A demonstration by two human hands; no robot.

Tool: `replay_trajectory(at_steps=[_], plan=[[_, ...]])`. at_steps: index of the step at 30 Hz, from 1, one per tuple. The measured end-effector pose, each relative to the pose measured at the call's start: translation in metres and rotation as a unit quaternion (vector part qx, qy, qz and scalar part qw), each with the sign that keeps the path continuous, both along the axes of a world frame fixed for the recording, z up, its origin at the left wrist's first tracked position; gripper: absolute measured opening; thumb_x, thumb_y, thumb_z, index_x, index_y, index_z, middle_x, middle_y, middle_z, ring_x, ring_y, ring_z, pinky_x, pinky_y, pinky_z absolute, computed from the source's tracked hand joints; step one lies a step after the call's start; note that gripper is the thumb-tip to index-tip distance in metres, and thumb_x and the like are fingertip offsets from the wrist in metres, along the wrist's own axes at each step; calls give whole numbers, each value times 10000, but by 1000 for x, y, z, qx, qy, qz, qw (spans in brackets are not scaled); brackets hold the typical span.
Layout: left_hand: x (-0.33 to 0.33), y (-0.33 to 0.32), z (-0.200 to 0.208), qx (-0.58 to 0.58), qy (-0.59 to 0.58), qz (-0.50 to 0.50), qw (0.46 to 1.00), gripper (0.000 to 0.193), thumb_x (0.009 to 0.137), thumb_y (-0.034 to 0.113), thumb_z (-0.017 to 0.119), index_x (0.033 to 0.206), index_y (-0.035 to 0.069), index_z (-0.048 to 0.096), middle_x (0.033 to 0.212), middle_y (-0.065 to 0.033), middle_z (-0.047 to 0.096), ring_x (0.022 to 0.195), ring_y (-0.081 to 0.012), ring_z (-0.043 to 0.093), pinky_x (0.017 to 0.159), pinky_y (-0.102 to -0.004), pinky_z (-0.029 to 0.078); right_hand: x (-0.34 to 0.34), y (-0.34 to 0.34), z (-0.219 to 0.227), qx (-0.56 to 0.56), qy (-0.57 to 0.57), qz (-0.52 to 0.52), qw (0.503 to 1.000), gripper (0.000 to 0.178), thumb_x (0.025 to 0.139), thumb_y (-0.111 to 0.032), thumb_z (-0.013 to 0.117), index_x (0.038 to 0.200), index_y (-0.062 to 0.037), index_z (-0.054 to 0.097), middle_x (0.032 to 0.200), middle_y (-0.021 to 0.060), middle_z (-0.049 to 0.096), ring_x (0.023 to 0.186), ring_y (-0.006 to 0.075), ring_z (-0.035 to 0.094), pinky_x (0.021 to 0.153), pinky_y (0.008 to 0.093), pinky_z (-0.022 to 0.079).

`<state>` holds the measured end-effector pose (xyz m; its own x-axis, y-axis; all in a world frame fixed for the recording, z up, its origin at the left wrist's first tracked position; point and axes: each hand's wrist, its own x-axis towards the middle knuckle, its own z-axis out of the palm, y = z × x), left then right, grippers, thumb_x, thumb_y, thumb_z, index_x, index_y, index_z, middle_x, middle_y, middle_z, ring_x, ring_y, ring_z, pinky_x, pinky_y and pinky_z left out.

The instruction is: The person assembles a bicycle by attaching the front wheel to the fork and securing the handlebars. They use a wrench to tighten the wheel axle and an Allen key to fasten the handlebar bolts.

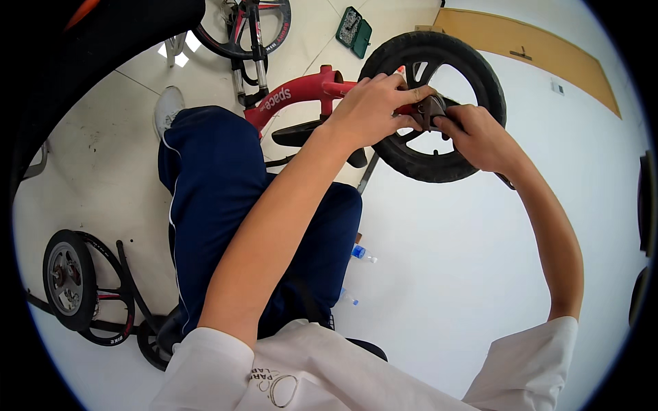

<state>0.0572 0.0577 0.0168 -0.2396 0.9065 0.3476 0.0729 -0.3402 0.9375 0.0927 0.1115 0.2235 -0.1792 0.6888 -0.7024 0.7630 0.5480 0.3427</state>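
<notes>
A small red bike frame (291, 97) lies tipped in front of me, its black spoked wheel (433, 168) at the far right. At the hub, a dark grey metal piece (430, 113) sits between my hands; whether it is a tool's jaws or a bike part I cannot tell. My left hand (373, 109) comes from the frame side, with thumb and forefinger closed on the piece's left edge. From the right, my right hand (478, 135) has curled fingers and thumb pressed to its other side. The fingers partly hide the hub. Below the frame shows a black saddle (296, 133).
An open green case (354, 32) with silvery contents lies on the tiled floor beyond the wheel. Another bike (257, 48) stands at the far left. Loose wheels (68, 281) are at the near left. Plastic bottles (363, 253) lie beside my leg (212, 157).
</notes>
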Motion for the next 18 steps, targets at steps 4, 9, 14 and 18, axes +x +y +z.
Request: replay_trajectory(at_steps=[4, 9, 14, 18], plan=[[9, 2, -1, 9, 4, 7, 1000, 596, 805, 293, 758, 1365, 362, 565, 1012, -56, 608, 961, -237, 601, 824, -360, 516, 10, 4, -2, 7, -19, -33, 999, 328, 978, -212, 509, 928, 74, 660, 756, 241, 643, 672, 380, 610, 675, 438, 480], [16, 4, -2, 4, 24, -7, 1000, 600, 810, 369, 739, 1375, 405, 541, 1030, -55, 609, 997, -234, 594, 853, -373, 486, 13, -1, -2, 23, -22, -44, 999, 311, 973, -219, 525, 967, 54, 673, 739, 229, 642, 635, 364, 590, 639, 431, 463], [18, 2, -4, 9, 14, 13, 1000, 617, 807, 286, 761, 1386, 332, 552, 1007, -55, 604, 960, -233, 589, 842, -360, 499, 25, 1, 1, 26, 14, -73, 997, 311, 975, -228, 547, 955, 59, 665, 629, 163, 576, 540, 240, 490, 559, 383, 406], [22, 4, -11, 15, 0, 16, 1000, 612, 806, 277, 765, 1383, 276, 564, 1008, -74, 604, 975, -238, 582, 850, -353, 502, 29, 3, 3, 5, 29, -119, 992, 321, 987, -242, 550, 925, 58, 643, 586, 94, 494, 542, 159, 427, 537, 349, 377]])
